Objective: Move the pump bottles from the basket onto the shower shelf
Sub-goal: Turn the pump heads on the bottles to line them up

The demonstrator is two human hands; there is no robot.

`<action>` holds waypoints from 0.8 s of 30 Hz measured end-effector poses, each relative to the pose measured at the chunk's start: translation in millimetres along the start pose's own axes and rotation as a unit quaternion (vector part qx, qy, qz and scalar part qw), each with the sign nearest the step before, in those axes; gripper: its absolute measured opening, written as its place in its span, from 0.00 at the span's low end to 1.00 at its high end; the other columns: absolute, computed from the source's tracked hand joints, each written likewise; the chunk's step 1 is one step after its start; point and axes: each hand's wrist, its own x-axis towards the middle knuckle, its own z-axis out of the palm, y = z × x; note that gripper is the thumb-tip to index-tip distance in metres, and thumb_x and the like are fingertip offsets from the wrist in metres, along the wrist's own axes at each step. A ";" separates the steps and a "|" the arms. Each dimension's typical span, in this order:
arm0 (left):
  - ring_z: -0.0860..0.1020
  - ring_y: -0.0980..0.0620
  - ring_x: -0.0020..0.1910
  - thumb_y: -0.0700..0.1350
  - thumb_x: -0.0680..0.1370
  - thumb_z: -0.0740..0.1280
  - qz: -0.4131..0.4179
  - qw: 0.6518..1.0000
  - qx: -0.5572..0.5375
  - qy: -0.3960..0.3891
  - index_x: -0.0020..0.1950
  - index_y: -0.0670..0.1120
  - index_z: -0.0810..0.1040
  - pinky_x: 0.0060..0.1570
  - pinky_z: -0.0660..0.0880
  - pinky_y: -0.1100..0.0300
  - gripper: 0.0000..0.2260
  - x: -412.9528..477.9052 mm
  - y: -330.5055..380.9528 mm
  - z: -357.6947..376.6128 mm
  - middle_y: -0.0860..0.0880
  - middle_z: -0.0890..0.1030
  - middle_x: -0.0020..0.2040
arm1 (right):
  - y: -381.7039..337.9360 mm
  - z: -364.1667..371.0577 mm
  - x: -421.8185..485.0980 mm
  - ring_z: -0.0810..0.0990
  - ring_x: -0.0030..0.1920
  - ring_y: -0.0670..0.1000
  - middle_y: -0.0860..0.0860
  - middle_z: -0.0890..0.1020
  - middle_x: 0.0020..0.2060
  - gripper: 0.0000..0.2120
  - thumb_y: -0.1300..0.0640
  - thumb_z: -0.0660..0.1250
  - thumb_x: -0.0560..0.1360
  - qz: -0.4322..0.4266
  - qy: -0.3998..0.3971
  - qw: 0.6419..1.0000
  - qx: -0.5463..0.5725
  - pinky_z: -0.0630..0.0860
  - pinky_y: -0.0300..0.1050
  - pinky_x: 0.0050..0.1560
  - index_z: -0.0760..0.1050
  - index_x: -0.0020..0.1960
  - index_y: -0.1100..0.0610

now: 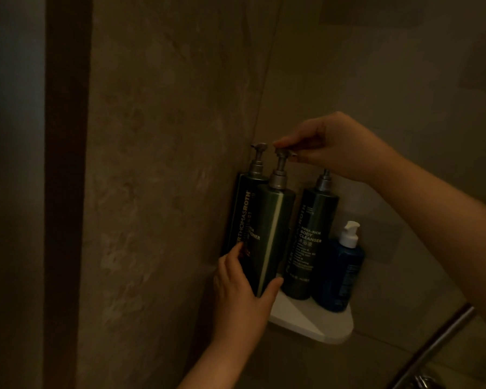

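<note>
Two-handed, had hold of the tall dark-green cylindrical pump bottle (272,237) at the front of the row. Gripped it low round the body with the left hand (242,299), thumb across the right side, fingers round the left. Pinched its grey metal pump head (282,153) from above with the right hand (334,144), thumb and fingertips closed on the top.

Held it upright, long axis vertical, base down at the near-left edge of the white rounded corner shelf (314,324). Could not tell whether fully set down, with the base hidden behind the left hand. Crowded just in front of a matching dark-green pump bottle (243,209) tucked into the wall corner, and just beside a third dark-green bottle lettered BODY CLEANSER (310,242). Spotted a small blue bottle with a white pump (338,273) at the right end. No sight of the basket.

Judged the coming move a short one: down and a touch back, along that vertical axis. Reckoned on the left hand for steering, nearer the base and the shelf, and on the right only for steadying the top. Little room to spare, so risked a knock against either neighbour.
</note>
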 end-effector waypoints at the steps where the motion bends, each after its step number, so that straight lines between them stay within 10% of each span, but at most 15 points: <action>1: 0.57 0.64 0.64 0.63 0.70 0.66 0.001 1.000 -0.017 -0.023 0.72 0.64 0.47 0.64 0.59 0.61 0.38 -0.3 -0.7 -2.6 0.65 0.55 0.65 | 0.3 -0.1 -0.6 0.80 0.44 0.33 0.38 0.82 0.43 0.19 0.67 0.70 0.71 0.000 0.001 1.000 0.001 0.73 0.26 0.52 0.78 0.45 0.41; 6: 0.56 0.84 0.58 0.56 0.77 0.61 -0.031 0.992 -0.098 -0.079 0.64 0.78 0.45 0.51 0.57 0.83 0.29 -3.0 -9.0 -8.0 0.73 0.57 0.64 | 0.8 -0.6 -1.7 0.79 0.44 0.31 0.37 0.82 0.42 0.18 0.67 0.71 0.71 0.005 0.005 1.000 0.006 0.72 0.24 0.51 0.79 0.47 0.43; 12: 0.62 0.62 0.67 0.56 0.73 0.67 -0.032 0.994 -0.082 -0.060 0.70 0.69 0.52 0.66 0.64 0.59 0.31 -0.3 -8.7 -5.4 0.66 0.61 0.65 | 2.4 -0.3 -0.8 0.81 0.46 0.36 0.44 0.83 0.45 0.17 0.67 0.70 0.71 0.013 0.015 1.000 -0.002 0.74 0.29 0.54 0.79 0.50 0.46; 19: 0.61 0.59 0.63 0.56 0.71 0.69 0.001 0.999 0.028 0.036 0.72 0.53 0.59 0.64 0.64 0.60 0.33 -3.1 4.5 5.0 0.60 0.60 0.60 | 5.6 -0.9 -3.6 0.81 0.47 0.39 0.46 0.83 0.46 0.17 0.67 0.70 0.72 0.026 0.023 0.999 -0.023 0.74 0.30 0.54 0.78 0.53 0.47; 24: 0.63 0.62 0.63 0.54 0.74 0.67 -0.033 0.996 -0.070 -0.043 0.65 0.66 0.57 0.61 0.64 0.62 0.25 0.5 0.6 -1.3 0.65 0.62 0.60 | 6.0 -1.0 -5.0 0.80 0.48 0.39 0.47 0.83 0.47 0.16 0.66 0.69 0.73 0.028 0.022 0.999 -0.027 0.73 0.28 0.53 0.78 0.55 0.49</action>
